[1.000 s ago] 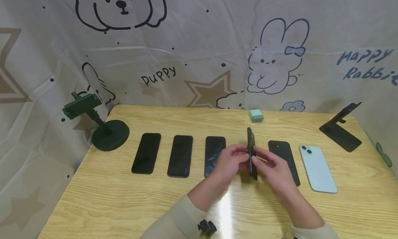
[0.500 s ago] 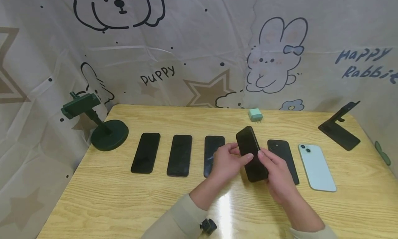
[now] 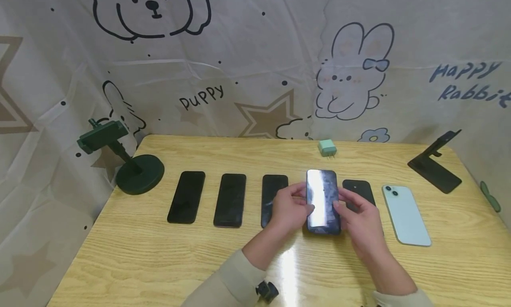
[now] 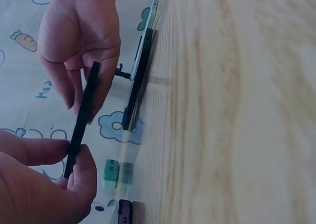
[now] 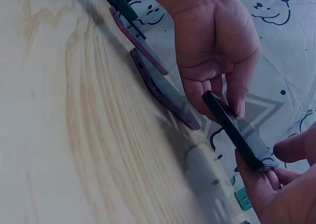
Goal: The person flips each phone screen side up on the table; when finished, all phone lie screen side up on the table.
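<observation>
Both hands hold a dark phone (image 3: pixel 324 202) above the table, its glossy screen facing the head camera with a bright reflection. The left hand (image 3: pixel 290 208) pinches its left edge, thumb at the front; the right hand (image 3: pixel 362 220) pinches the right edge likewise. The wrist views show the held phone (image 4: pixel 83 117) (image 5: pixel 237 132) edge-on between the fingers, off the table. Behind the left hand lies a black phone (image 3: pixel 273 194), partly covered. Another black phone (image 3: pixel 358 191), with its camera side up, is partly hidden by the right hand.
Two black phones (image 3: pixel 186 197) (image 3: pixel 229 200) lie at the left, a pale blue phone (image 3: pixel 407 216) at the right. A green stand (image 3: pixel 139 174) is back left, a black stand (image 3: pixel 436 174) back right. A mint charger (image 3: pixel 327 147) sits near the table's back edge.
The held phone has turned from edge-on to screen facing the head camera. Both hands have kept hold of it and shifted slightly with the turn.
</observation>
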`<state>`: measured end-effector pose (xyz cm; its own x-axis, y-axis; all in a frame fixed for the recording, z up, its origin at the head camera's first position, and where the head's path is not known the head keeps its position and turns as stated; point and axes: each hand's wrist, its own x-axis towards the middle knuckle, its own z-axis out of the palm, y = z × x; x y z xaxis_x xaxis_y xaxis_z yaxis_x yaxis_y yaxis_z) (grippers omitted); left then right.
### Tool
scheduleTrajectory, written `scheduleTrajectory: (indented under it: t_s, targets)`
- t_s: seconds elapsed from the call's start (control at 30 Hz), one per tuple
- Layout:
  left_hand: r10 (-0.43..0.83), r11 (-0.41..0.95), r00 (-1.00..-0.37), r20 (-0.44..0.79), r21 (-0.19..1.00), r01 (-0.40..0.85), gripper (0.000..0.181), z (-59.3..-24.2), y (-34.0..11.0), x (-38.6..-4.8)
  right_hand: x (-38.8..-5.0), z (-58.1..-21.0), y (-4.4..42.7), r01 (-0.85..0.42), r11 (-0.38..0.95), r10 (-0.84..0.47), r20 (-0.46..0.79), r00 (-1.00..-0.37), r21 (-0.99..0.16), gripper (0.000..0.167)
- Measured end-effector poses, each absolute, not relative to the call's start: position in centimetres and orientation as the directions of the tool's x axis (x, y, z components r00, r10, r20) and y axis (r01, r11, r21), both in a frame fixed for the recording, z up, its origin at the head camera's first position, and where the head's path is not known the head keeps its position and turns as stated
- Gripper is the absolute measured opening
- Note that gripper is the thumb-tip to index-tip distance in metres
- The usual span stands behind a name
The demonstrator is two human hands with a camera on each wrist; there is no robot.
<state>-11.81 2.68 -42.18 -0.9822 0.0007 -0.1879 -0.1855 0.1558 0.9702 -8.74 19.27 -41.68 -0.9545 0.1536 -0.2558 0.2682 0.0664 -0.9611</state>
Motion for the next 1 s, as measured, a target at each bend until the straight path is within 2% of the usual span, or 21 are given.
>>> scheduleTrajectory:
  t_s: [0.23,0.5,0.7,1.0]
  targets:
    - [0.034,0.107,-0.975,-0.218,0.971,-0.213,0.064,-42.4,2.9,-11.8,-9.1,-42.0,20.3,0.276,0.090,0.062,-0.272,-0.960,-0.957,0.049]
    - [0.072,0.182,-0.965,-0.251,0.955,-0.235,0.068,-42.6,3.1,-11.9,-9.4,-42.3,20.6,0.272,0.114,0.027,-0.271,-0.962,-0.956,0.049]
    - [0.076,0.181,-0.964,-0.254,0.954,-0.238,0.070,-42.9,3.2,-12.0,-9.4,-42.1,20.7,0.288,0.128,0.010,-0.289,-0.957,-0.949,0.053]
    - [0.110,0.238,-0.953,-0.282,0.938,-0.250,0.071,-42.7,3.0,-11.6,-9.4,-42.2,21.2,0.254,0.245,-0.069,-0.279,-0.958,-0.936,0.059]
